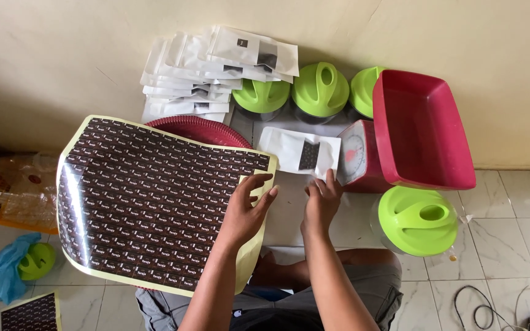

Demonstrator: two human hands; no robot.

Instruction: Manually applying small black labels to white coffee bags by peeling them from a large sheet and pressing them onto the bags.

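A large glossy sheet of small dark brown stickers [148, 199] on pale yellow backing curls up in front of me. My left hand [246, 208] rests on its right edge with fingers spread. My right hand [321, 202] pinches the lower corner of a white pouch [299, 150] with a dark window, held flat above the floor. The two hands are close together, nearly touching.
A stack of white pouches [210, 67] leans at the wall. Green-lidded jars [320, 89] stand behind a red kitchen scale with a red tray [421, 132]. Another green-lidded jar [418, 220] sits right; a red basket rim [200, 129] shows behind the sheet. Cables [498, 306] lie bottom right.
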